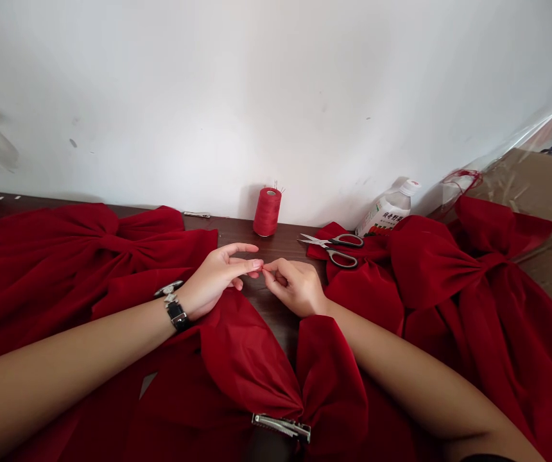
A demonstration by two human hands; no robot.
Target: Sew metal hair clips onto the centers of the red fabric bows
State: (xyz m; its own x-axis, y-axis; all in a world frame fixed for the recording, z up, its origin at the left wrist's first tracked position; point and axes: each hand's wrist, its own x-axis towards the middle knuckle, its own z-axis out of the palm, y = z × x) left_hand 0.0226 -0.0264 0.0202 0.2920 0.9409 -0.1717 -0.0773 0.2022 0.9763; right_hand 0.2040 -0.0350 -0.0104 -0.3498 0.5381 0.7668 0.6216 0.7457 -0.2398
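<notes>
My left hand (223, 273), with a watch on the wrist, has its index finger stretched out and its thumb pressed toward the fingers below. Its thumb tip meets the fingertips of my right hand (298, 282), which is closed in a pinch. Whatever lies between the fingertips is too small to name. Below the hands lies a red fabric bow (251, 359) with a silver metal clip (283, 426) at its middle. Beyond the hands stands a spool of red thread (267, 213), thin needles sticking up from its top.
Scissors (327, 243) with black handles rest partly on red fabric, right of the spool. More red bows lie at left (112, 242) and right (488, 263). A white-capped bottle (386, 208) leans by the wall. A small metal clip (196, 214) lies on the dark table (230, 226).
</notes>
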